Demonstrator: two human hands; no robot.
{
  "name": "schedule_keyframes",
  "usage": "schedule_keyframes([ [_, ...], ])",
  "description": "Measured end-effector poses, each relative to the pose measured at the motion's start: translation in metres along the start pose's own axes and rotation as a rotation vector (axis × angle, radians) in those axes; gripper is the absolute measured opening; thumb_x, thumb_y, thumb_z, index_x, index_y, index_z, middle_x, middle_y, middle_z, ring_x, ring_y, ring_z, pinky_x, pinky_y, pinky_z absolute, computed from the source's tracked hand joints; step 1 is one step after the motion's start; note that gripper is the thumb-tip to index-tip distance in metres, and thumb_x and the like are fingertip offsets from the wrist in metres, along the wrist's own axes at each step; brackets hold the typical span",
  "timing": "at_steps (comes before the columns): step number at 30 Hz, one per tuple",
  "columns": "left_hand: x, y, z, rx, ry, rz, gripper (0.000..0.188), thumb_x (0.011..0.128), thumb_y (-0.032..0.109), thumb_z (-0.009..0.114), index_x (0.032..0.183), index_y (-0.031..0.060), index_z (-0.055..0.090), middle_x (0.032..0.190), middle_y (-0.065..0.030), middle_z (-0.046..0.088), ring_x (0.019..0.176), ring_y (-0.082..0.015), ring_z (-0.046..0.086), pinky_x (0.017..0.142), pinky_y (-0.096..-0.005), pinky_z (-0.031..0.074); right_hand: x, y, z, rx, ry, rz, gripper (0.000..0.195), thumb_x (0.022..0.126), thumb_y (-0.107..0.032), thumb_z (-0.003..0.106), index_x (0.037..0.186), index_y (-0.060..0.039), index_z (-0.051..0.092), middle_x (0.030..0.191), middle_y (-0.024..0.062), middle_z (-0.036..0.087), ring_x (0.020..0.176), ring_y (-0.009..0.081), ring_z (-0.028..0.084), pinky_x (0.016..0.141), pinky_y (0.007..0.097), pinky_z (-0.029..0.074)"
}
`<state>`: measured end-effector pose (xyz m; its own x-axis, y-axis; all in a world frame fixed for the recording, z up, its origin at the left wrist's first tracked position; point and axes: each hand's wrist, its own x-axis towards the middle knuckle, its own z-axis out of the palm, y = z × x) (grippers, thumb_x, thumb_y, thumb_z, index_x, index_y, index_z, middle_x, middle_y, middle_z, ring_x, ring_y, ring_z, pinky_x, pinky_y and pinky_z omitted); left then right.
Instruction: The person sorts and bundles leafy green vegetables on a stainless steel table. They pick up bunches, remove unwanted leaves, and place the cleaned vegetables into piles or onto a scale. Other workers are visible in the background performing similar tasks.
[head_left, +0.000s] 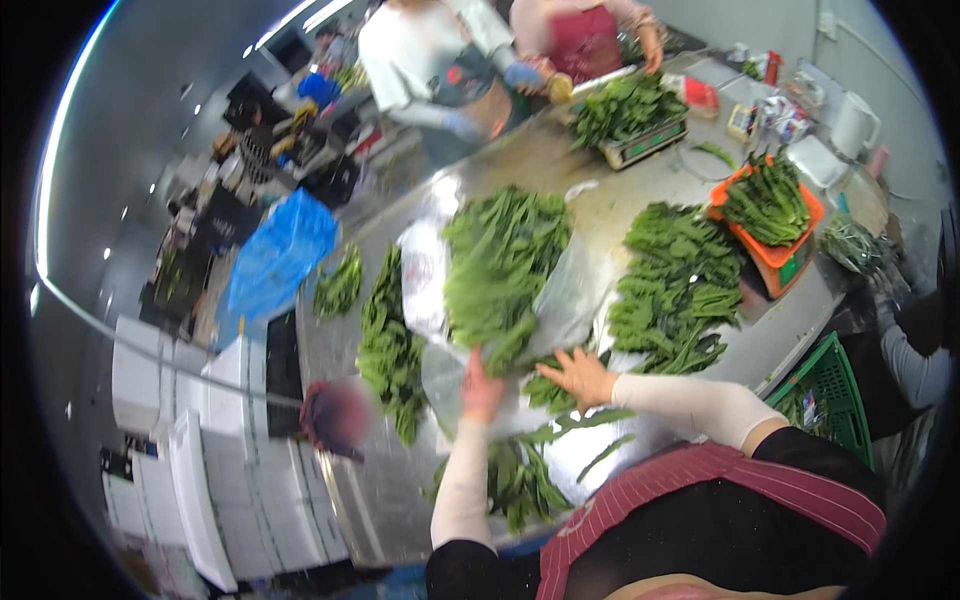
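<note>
My left hand (480, 390) is at the lower end of a large pile of leafy greens (502, 270), its fingers touching the stems or leaves there. My right hand (581, 379) lies with spread fingers on a smaller bunch of greens (551, 394), just right of the left. Clear plastic bags (566, 296) lie beside and under the large pile. Another long row of greens (671, 292) lies to the right, a narrower one (390, 345) to the left. Loose leafy stems (521, 480) lie near my apron. Whether the left hand grips anything is unclear.
Across the metal table (360, 487), greens sit on a scale (645, 146); two people in aprons stand behind. An orange basket (806, 210) of greens rests on another scale at right. A green crate (832, 382) stands by the right edge, white foam boxes (247, 480) at left.
</note>
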<state>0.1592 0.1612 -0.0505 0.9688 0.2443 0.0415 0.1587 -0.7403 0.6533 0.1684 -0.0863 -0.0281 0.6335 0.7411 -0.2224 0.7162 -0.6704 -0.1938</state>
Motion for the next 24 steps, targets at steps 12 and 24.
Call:
schedule_keyframes([
  [12, -0.004, 0.017, -0.052, -0.632, 0.525, 0.136, 0.039, 0.071, -0.002, 0.073, 0.107, 0.002, 0.057, 0.106, -0.0091, 0.059, 0.089, -0.0208, 0.059, 0.082, -0.0312, 0.05, -0.131, 0.005, -0.082, 0.449, 0.146, -0.107, 0.092, 0.064, -0.028, 0.077, 0.142, -0.0079, 0.034, 0.103, 0.0168, 0.058, 0.092, 0.0345, 0.057, 0.084, 0.0406, 0.047],
  [24, -0.048, 0.067, -0.197, -1.671, 0.235, 0.464, 0.046, 0.096, 0.029, 0.05, 0.132, 0.0013, 0.043, 0.128, -0.0154, 0.049, 0.114, -0.0265, 0.05, 0.098, -0.0393, 0.04, -0.166, 0.103, -0.11, -0.2, 0.323, -0.119, 0.071, 0.065, -0.014, 0.069, 0.132, -0.0159, 0.048, 0.098, 0.009, 0.055, 0.088, 0.0276, 0.052, 0.074, 0.04, 0.04],
])
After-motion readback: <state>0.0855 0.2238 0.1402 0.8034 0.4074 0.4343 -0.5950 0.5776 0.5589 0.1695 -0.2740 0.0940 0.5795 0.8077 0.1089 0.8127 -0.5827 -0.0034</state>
